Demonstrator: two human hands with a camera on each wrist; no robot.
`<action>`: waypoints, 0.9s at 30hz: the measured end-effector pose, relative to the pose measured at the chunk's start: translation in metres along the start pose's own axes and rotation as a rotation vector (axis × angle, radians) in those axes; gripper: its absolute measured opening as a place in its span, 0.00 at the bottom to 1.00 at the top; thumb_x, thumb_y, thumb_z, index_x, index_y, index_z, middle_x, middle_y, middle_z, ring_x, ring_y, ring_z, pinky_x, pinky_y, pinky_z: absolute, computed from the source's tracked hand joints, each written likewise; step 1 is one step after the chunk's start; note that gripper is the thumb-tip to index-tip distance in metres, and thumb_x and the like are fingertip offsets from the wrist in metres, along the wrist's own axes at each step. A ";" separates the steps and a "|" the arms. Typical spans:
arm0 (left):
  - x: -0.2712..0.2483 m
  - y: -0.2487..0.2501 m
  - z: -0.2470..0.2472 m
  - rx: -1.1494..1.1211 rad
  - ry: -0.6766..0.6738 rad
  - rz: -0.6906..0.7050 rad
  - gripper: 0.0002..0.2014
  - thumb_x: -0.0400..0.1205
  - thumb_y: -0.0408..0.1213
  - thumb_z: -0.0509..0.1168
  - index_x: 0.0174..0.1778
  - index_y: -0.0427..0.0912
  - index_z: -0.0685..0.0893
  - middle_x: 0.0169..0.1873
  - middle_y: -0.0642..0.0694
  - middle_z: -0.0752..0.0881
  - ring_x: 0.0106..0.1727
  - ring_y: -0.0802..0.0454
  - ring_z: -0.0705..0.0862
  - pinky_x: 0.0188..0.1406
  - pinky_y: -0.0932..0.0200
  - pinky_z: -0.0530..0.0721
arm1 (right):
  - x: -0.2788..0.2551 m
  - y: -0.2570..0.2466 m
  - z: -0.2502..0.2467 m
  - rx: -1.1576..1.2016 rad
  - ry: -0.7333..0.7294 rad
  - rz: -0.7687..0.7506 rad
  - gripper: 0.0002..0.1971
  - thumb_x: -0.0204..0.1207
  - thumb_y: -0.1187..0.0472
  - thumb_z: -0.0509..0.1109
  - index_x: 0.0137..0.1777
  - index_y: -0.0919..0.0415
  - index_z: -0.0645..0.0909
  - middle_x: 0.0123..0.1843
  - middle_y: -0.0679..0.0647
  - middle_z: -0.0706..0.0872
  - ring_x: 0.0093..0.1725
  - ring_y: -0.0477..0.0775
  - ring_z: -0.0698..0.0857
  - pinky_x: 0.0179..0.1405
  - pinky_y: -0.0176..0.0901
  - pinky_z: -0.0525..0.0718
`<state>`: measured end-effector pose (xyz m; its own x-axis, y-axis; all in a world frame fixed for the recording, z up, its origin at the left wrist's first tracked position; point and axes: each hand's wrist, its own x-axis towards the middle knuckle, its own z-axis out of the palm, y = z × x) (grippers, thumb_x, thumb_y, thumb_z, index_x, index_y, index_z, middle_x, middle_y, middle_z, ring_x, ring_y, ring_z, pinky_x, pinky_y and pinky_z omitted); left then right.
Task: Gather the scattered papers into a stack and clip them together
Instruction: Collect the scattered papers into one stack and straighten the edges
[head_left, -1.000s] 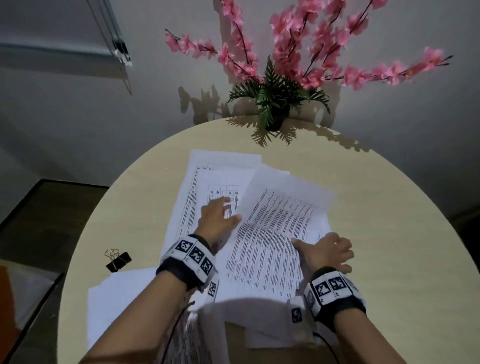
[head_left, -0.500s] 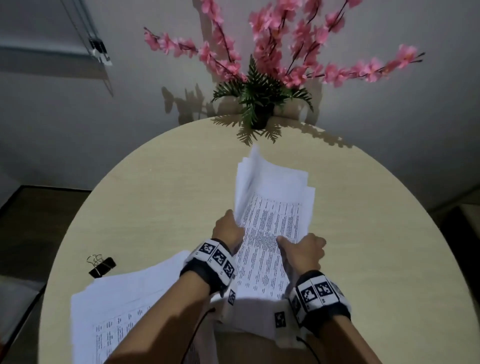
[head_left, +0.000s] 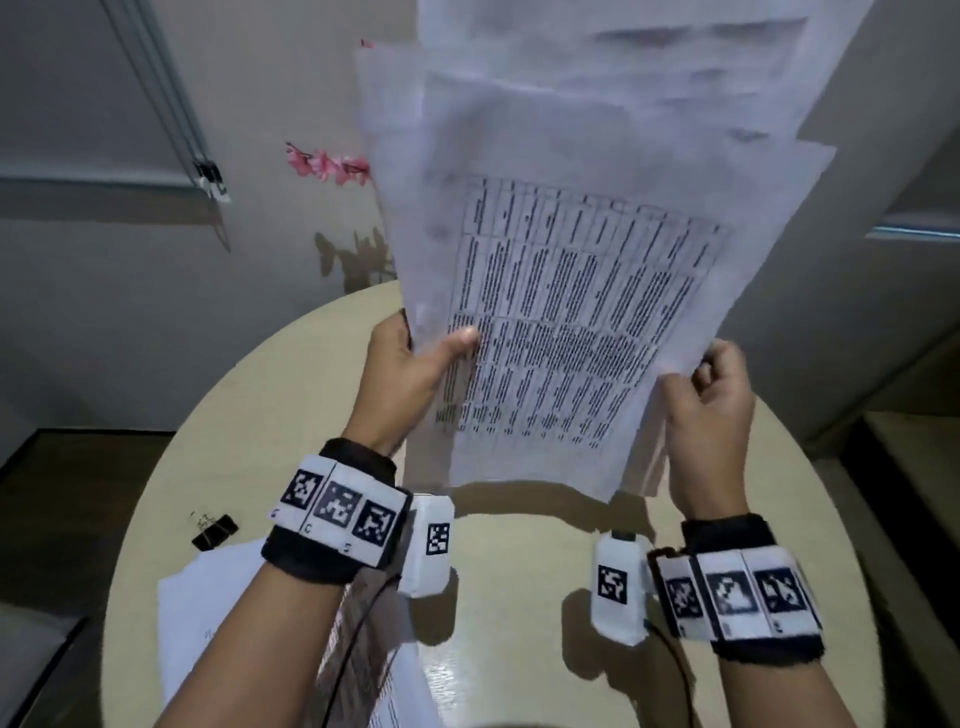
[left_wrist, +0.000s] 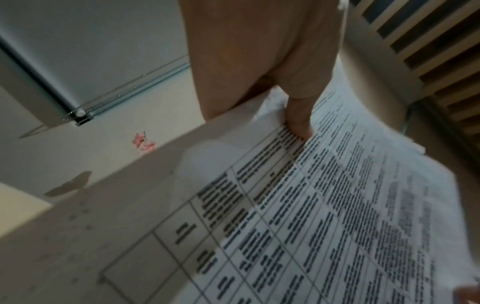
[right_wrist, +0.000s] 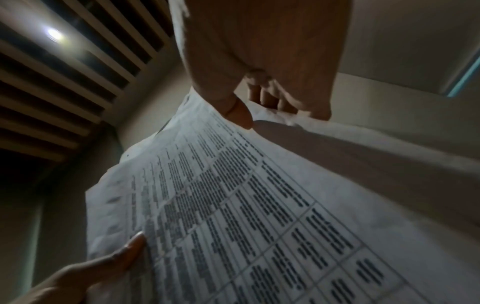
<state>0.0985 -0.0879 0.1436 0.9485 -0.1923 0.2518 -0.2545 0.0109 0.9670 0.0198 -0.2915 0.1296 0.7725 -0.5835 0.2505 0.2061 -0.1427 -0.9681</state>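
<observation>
While our left hand (head_left: 410, 364) and right hand (head_left: 711, 395) pinch the upright papers (head_left: 561, 312), the clip (head_left: 214, 531) lies at eight o'clock, nearer our left.

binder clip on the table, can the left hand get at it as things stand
Probably not right away: the left hand grips the raised papers along with the right hand. The binder clip lies uncovered on the table to its left, so once freed the way looks open.
</observation>
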 end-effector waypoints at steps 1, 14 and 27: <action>-0.003 0.005 -0.002 -0.022 0.007 0.023 0.10 0.77 0.29 0.68 0.46 0.51 0.85 0.37 0.60 0.91 0.44 0.61 0.90 0.49 0.63 0.88 | -0.005 -0.007 -0.001 0.009 0.003 -0.034 0.16 0.76 0.75 0.61 0.40 0.50 0.71 0.40 0.48 0.79 0.36 0.37 0.78 0.37 0.29 0.79; -0.049 -0.019 0.002 -0.020 -0.005 -0.200 0.14 0.75 0.28 0.69 0.56 0.38 0.80 0.45 0.51 0.87 0.52 0.49 0.85 0.43 0.68 0.86 | -0.058 -0.012 0.010 0.061 -0.028 0.004 0.24 0.75 0.77 0.58 0.55 0.42 0.68 0.51 0.40 0.80 0.49 0.34 0.82 0.46 0.34 0.84; -0.065 0.004 -0.117 0.111 0.565 -0.329 0.12 0.80 0.27 0.59 0.59 0.38 0.77 0.51 0.43 0.86 0.52 0.47 0.84 0.48 0.62 0.83 | -0.124 0.010 0.062 -0.272 -0.517 0.129 0.07 0.81 0.67 0.60 0.57 0.59 0.73 0.43 0.46 0.79 0.41 0.43 0.79 0.32 0.25 0.76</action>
<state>0.0574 0.0398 0.1360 0.9255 0.3761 -0.0455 0.0762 -0.0671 0.9948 -0.0364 -0.1706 0.0899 0.9873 -0.1543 0.0371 -0.0171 -0.3356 -0.9419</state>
